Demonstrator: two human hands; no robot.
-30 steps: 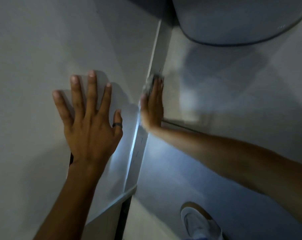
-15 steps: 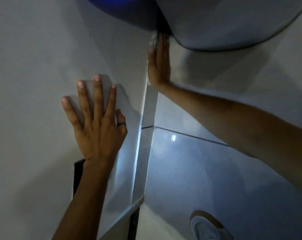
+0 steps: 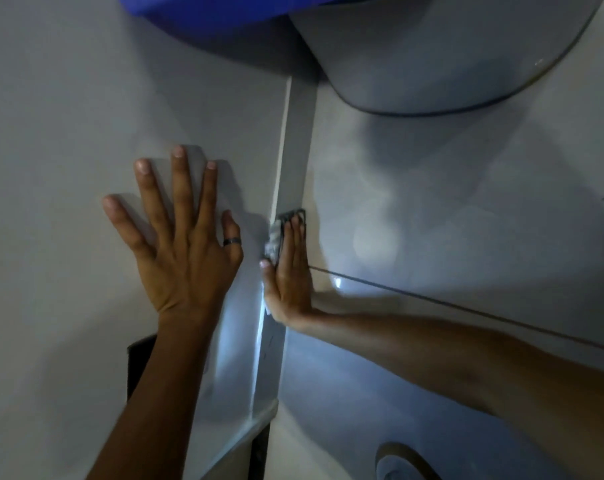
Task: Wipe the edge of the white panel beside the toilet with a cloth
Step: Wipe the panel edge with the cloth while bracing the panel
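The white panel [image 3: 68,116] fills the left half of the head view; its narrow edge [image 3: 295,150] runs from top centre down to the lower middle. My left hand [image 3: 179,247] lies flat on the panel face, fingers spread, a dark ring on one finger. My right hand [image 3: 288,275] presses a small pale cloth [image 3: 276,237] flat against the panel edge, about halfway along it. The white toilet bowl [image 3: 432,53] curves across the top right, apart from my hands.
A blue object [image 3: 203,8] overhangs the panel at the top. Glossy grey floor tiles [image 3: 466,202] with a dark grout line lie right of the edge. A shoe [image 3: 397,462] shows at the bottom right. A dark gap [image 3: 259,448] opens below the panel's corner.
My right hand has slid with the cloth back down the panel edge from up near the toilet bowl to the middle of the edge. My left hand stays flat on the panel.
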